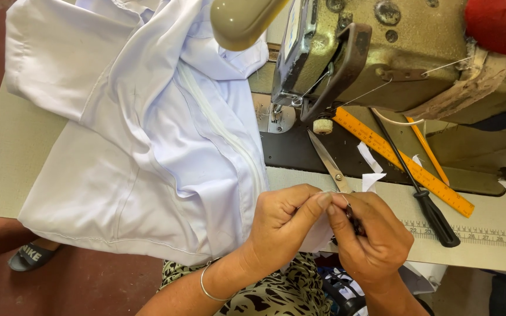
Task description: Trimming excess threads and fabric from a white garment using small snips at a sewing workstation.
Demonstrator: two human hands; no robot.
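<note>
Where the frame's left and centre fill with it, the white garment (pixel 147 134) lies heaped on my counter (pixel 7 158). Lower centre, my left hand (pixel 282 225) pinches its edge between thumb and forefinger. Just right, touching it, my right hand (pixel 373 240) is clamped on a small dark tool (pixel 354 219). Above lie scissors (pixel 329 161), below the sewing machine (pixel 382 52); further right, an orange ruler (pixel 402 161) and a screwdriver (pixel 423 199).

Just above the hands, a pair of scissors (pixel 330 164) lies on the table (pixel 7 169) below the sewing machine (pixel 382 52). To their right lie an orange ruler (pixel 402 161), a black screwdriver (pixel 420 187) crossing it, and paper scraps (pixel 370 167). Far lower left, a black sandal (pixel 33 254) rests on the floor.
</note>
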